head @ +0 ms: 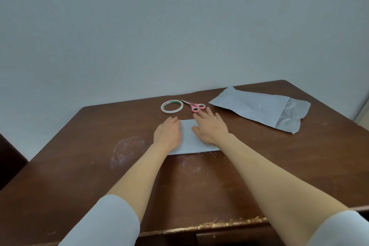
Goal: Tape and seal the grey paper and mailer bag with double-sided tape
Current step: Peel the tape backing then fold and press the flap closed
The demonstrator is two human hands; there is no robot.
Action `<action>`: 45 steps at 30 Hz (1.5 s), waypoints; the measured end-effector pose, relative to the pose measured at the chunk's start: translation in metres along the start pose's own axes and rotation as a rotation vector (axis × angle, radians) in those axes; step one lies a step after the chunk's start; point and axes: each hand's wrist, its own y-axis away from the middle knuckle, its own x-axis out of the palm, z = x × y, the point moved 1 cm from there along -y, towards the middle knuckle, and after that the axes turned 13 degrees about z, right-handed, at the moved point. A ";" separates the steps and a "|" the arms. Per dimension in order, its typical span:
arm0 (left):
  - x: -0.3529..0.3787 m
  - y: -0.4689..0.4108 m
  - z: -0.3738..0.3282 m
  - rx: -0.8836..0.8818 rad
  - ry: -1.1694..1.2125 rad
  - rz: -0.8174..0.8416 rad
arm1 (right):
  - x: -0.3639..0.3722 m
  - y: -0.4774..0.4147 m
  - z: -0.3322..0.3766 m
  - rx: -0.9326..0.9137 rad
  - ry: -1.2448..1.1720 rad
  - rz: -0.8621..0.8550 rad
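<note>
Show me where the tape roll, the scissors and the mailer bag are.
tape roll [171, 111], head view, near rim of the ring.
scissors [198, 106], head view, pink handles.
mailer bag [253, 106], head view, middle of its face.

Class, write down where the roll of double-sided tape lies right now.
In the head view, the tape roll lies flat near the far edge of the table, just left of the pink-handled scissors and beyond the left hand.

Ahead: I'm seeing the tape roll [172, 106] and scissors [194, 106] lying side by side, blocking the far route.
Right: the mailer bag [261, 110] is covering the far corner.
Left, near: bare surface [83, 162] is lying open.
</note>
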 end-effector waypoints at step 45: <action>-0.030 0.012 0.014 -0.377 1.213 0.219 | -0.010 0.001 -0.038 0.473 -0.719 -0.004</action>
